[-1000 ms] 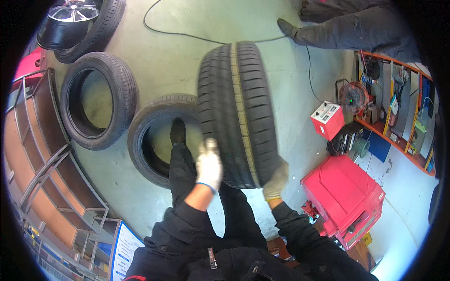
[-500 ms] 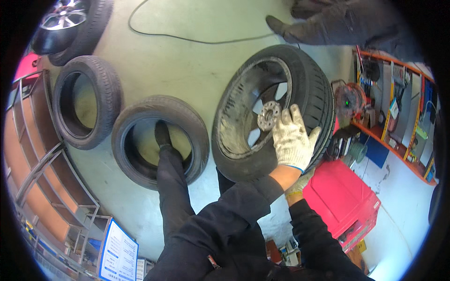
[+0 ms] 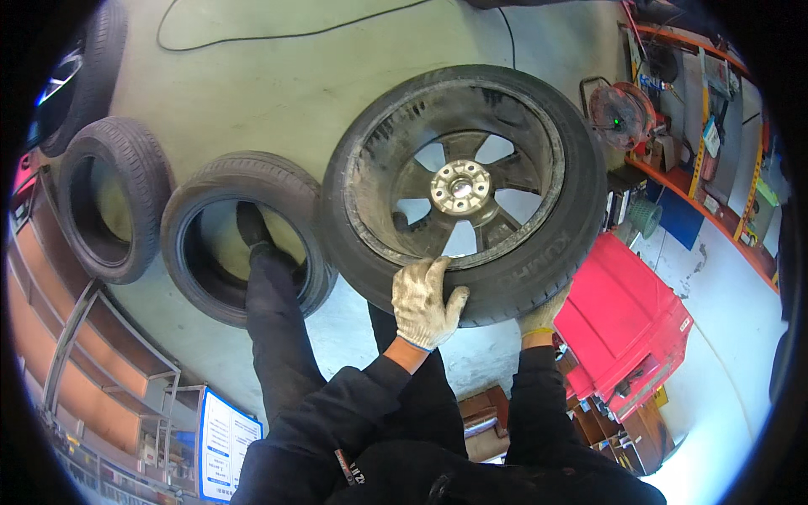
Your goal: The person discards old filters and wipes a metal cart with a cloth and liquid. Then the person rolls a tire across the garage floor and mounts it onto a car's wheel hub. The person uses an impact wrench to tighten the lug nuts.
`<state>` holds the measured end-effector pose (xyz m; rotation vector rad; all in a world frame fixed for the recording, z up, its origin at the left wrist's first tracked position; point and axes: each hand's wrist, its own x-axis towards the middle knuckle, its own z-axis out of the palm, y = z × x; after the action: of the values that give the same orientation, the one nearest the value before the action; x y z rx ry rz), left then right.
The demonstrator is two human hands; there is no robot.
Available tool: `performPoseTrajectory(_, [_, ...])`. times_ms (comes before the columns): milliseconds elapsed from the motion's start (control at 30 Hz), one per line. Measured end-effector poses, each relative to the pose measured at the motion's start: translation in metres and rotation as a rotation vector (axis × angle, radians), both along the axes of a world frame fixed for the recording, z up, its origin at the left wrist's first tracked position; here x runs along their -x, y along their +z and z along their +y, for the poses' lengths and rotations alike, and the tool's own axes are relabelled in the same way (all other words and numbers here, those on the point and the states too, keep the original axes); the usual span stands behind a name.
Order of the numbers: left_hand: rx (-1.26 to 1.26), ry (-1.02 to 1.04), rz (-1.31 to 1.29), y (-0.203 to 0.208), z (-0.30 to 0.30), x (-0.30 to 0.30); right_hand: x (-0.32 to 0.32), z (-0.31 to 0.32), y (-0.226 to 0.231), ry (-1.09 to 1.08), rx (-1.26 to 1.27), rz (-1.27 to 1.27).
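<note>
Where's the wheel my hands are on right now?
In the head view, the wheel is right of centre, between a loose tire on its left and the red box at its lower right.

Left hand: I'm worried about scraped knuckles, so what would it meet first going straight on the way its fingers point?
Most likely the wheel rim's near edge, right ahead of the left hand on the tyre, though exact depth is unclear.

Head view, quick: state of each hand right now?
Left hand: open, laid on the near side of the mounted tire.
Right hand: at that tire's lower right edge, partly hidden; grip cannot be told.
</note>
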<state>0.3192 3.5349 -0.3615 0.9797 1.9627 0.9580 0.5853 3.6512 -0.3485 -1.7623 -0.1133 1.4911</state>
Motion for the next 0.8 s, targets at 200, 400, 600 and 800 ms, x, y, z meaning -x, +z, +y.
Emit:
performPoseTrajectory(200, [-0.053, -0.016, 0.01, -0.01, -0.019, 0.0, -0.011, -0.031, -0.016, -0.037, -0.037, 0.05])
performPoseTrajectory(400, [-0.045, 0.023, -0.004, -0.02, -0.03, 0.016, 0.001, -0.037, -0.011, -0.083, -0.071, 0.004])
performPoseTrajectory(600, [-0.052, 0.151, -0.008, -0.019, -0.028, 0.019, 0.026, -0.008, 0.005, -0.086, -0.089, -0.116])
performPoseTrajectory(800, [-0.031, 0.249, -0.048, -0.016, -0.018, 0.007, 0.057, 0.04, 0.017, 0.04, -0.108, -0.228])
